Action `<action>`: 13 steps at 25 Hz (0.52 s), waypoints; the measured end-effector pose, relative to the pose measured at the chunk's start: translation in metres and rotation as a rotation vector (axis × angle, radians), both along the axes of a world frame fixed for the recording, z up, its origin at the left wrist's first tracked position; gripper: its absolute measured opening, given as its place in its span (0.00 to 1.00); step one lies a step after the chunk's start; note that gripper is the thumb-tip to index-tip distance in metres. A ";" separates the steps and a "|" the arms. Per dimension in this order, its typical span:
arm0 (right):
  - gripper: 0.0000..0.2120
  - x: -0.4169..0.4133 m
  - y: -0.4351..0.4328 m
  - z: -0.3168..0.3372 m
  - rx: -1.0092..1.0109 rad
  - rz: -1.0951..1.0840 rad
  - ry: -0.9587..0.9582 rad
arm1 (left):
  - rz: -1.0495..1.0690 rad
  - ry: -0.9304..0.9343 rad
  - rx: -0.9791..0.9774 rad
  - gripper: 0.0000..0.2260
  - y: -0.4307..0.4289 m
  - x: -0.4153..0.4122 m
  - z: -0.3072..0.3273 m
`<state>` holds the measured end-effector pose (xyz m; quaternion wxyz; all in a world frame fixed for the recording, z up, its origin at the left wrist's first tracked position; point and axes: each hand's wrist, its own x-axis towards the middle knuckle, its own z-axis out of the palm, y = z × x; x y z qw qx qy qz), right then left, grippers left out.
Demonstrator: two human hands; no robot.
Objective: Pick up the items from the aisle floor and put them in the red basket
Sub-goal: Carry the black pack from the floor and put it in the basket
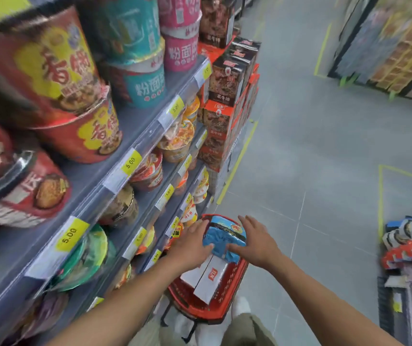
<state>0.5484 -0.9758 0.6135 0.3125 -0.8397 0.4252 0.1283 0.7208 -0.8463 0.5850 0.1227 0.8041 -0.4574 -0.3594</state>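
Observation:
A red basket (234,278) stands on the aisle floor at my feet, next to the shelving. Inside it lies a white box (208,278) with a red logo. A blue packet (224,239) is held above the basket between both hands. My left hand (190,245) holds its left side, thumb against the packet's lower edge. My right hand (254,242) holds its right side with fingers spread and thumb under the packet.
Shelves (135,151) of instant noodle bowls with yellow price tags run along the left. Stacked red and black boxes (227,101) stand at the shelf end. Packets (409,248) fill a low display at the right. Grey floor (312,171) with yellow tape lines lies ahead.

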 end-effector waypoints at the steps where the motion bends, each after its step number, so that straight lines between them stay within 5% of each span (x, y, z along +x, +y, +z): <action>1: 0.46 0.000 0.000 0.009 -0.039 0.053 0.003 | -0.009 -0.027 -0.022 0.36 0.006 -0.001 0.004; 13: 0.56 0.019 0.014 0.037 -0.169 0.685 -0.065 | 0.427 -0.197 -0.093 0.36 0.091 -0.081 0.039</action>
